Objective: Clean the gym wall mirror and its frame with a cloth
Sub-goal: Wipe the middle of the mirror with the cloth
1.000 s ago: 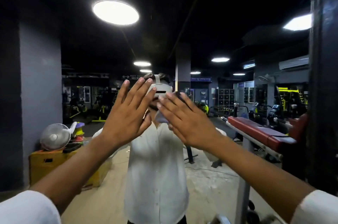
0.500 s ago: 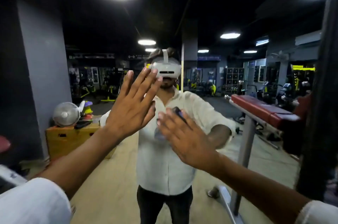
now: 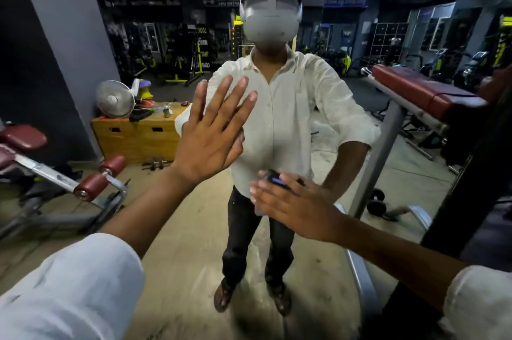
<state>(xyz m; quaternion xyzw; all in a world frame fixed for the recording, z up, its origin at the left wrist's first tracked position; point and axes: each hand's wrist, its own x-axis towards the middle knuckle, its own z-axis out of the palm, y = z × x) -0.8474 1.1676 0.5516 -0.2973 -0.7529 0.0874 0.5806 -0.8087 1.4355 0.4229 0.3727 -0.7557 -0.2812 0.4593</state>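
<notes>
The wall mirror point(image 3: 171, 231) fills the head view and reflects me standing in a white shirt. Its dark frame point(image 3: 471, 173) runs down the right side. My left hand point(image 3: 213, 134) lies flat on the glass at chest height of the reflection, fingers straight and spread. Lower and to the right, my right hand point(image 3: 293, 206) presses flat on the glass with straight fingers. Only a pale edge of the cloth point(image 3: 256, 211) shows under its fingertips; the hand hides the remainder.
Reflected in the glass are a red padded bench point(image 3: 415, 90) on a grey post at right, a yellow wooden box point(image 3: 138, 134) with a small fan point(image 3: 115, 98) at left, and another red-padded bench point(image 3: 91, 181) low on the left.
My right hand has slid down the glass from head height to waist height of the reflection. My left hand came down less. The view has tilted down, showing the floor.
</notes>
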